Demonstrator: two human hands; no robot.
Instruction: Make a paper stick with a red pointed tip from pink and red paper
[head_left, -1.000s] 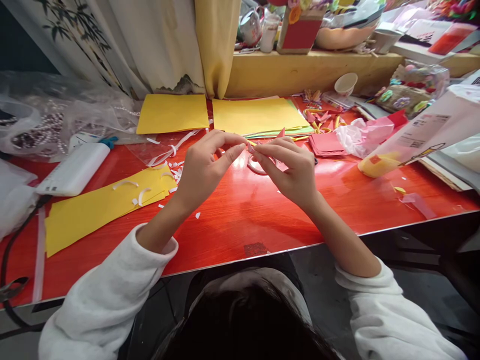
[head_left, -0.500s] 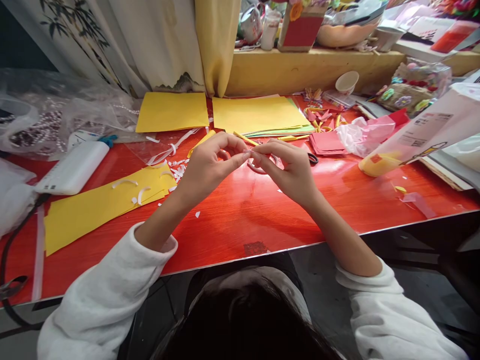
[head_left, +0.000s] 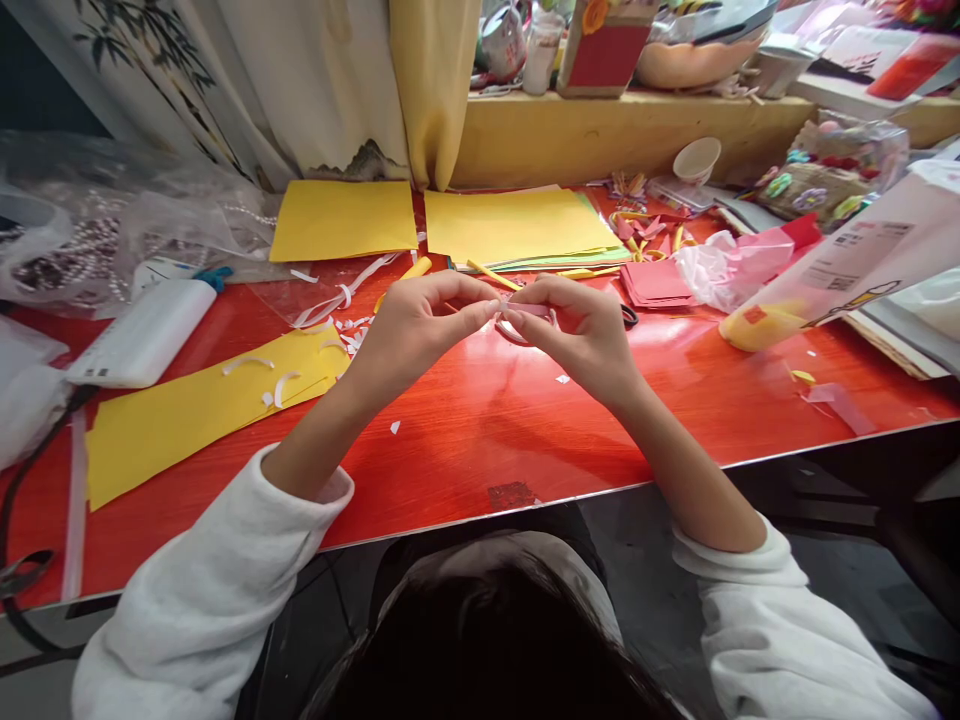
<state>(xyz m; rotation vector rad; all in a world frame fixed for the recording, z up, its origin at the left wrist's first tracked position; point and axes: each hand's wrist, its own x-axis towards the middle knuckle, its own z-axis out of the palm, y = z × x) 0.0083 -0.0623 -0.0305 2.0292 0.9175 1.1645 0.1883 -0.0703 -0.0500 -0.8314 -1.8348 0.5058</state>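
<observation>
Above the red table, my left hand (head_left: 427, 325) and my right hand (head_left: 581, 335) meet at their fingertips. Both are closed in a pinch on a small pale pink strip (head_left: 531, 308), mostly covered by the fingers. Whether it is paper or plastic I cannot tell. Behind the right fingers shows part of a pinkish loop (head_left: 516, 334) lying on the table. A black loop (head_left: 628, 316), perhaps a scissors handle, pokes out beside my right hand. Left of my left hand, cut yellow paper strips (head_left: 180, 415) carry curled white slivers, with white scraps (head_left: 352, 335) close by.
Yellow sheets (head_left: 341, 222) and a stack of coloured paper (head_left: 517, 225) lie at the back. Red paper squares (head_left: 656, 285), crumpled pink tissue (head_left: 724, 268) and a leaning clear bag (head_left: 832, 265) are on the right. A white power bank (head_left: 142, 335) and bagged beads (head_left: 82, 240) are at left.
My fingertips have shifted slightly, and more of the pale strip shows at my right fingers. A white scrap below my right hand is more visible. The rest stays put.
</observation>
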